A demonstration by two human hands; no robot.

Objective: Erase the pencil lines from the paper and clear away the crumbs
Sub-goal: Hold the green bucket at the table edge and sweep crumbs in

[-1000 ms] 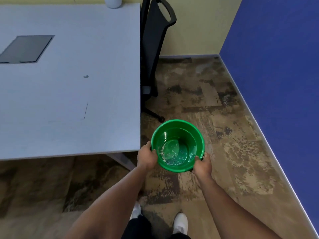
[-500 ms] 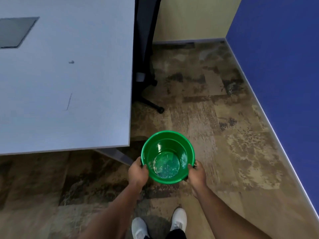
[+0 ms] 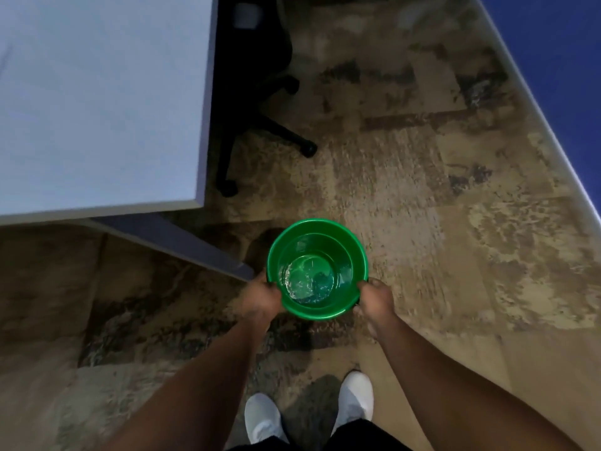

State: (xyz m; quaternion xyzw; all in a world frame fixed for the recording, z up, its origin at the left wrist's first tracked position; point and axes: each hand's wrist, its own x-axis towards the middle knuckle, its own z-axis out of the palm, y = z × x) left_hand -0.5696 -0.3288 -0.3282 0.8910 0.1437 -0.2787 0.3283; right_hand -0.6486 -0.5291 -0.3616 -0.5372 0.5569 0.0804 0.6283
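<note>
Lower in the frame now than half a second ago, the green bucket (image 3: 317, 269) has dropped from just beside the table corner toward the carpet, and the view has tipped down so the person's 2 white shoes (image 3: 310, 410) show fully at the bottom centre.

In the upper left of the frame sits the pale grey table (image 3: 97, 99), of which only a corner and its slanted leg are visible; no paper, pencil lines or crumbs can be seen on the part in view. Just right of it, at the top centre, is the black base of an office chair (image 3: 260, 125) with its castors on the mottled brown carpet (image 3: 455, 222).

At the centre, the left hand (image 3: 261, 297) grips the bucket's rim on the left side, fingers curled round the edge. The bucket hangs between the 2 hands, apart from the table leg and above the floor as far as I can judge. Something glistening lies in its bottom, perhaps crumpled clear plastic or a little water; I cannot tell which. On the right side the right hand (image 3: 374, 301) clasps the opposite rim in the same way.

By its look the bucket is thin, stiff plastic, light and smooth enough to slip, so the rolled rim at 2 opposite points seems the sound place to hold, kept level. At the far right runs a blue wall (image 3: 559, 60).
</note>
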